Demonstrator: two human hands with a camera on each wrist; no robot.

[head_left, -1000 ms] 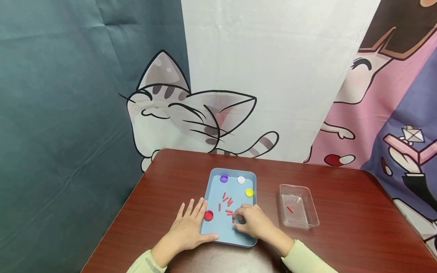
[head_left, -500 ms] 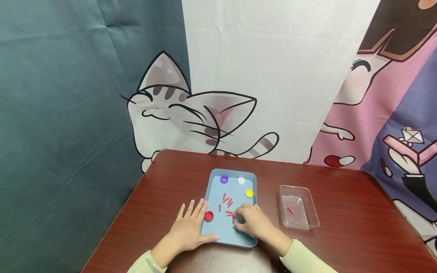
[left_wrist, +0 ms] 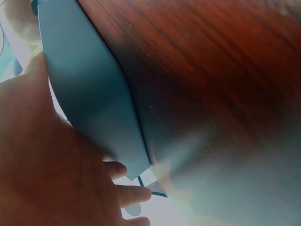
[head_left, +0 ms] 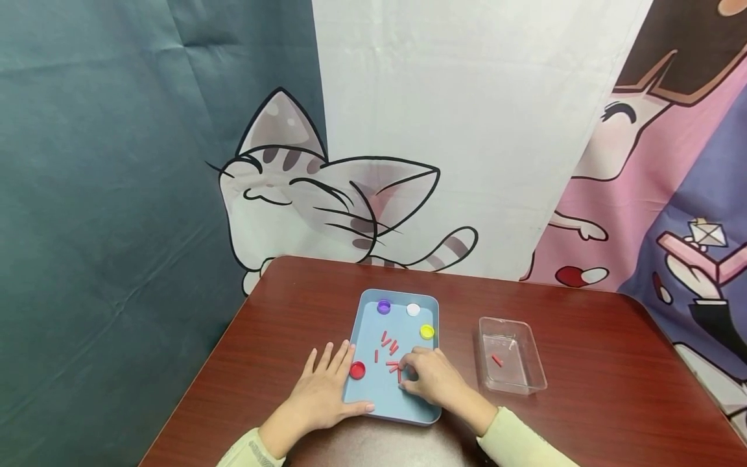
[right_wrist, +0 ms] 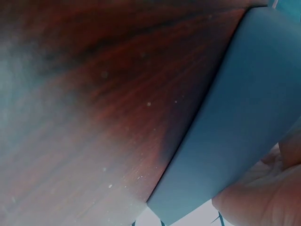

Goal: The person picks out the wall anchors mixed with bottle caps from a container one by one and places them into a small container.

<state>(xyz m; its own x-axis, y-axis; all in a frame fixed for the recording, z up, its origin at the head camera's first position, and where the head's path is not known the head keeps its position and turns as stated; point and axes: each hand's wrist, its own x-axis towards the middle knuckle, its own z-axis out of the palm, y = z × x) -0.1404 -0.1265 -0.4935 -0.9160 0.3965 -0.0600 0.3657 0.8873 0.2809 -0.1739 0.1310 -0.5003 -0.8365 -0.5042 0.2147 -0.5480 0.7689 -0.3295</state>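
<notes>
A blue tray lies on the table in the head view with several short red sticks on it. My left hand rests spread along the tray's left edge, thumb over the near rim, beside a red round cap. Over the tray's right side, my right hand bends thumb and index finger to the two ends of one red stick, pinching it. Both wrist views show mostly the tray's outer wall, with part of each hand beside it; the fingertips of the right hand are hidden there.
Purple, white and yellow round caps sit in the tray's far part. Right of the tray stands a clear plastic box with one red stick in it. A printed curtain hangs behind the table.
The right thumb and index finger have closed in slightly on the red stick, and a stick beside them has tilted a little. The left hand stays in place.
</notes>
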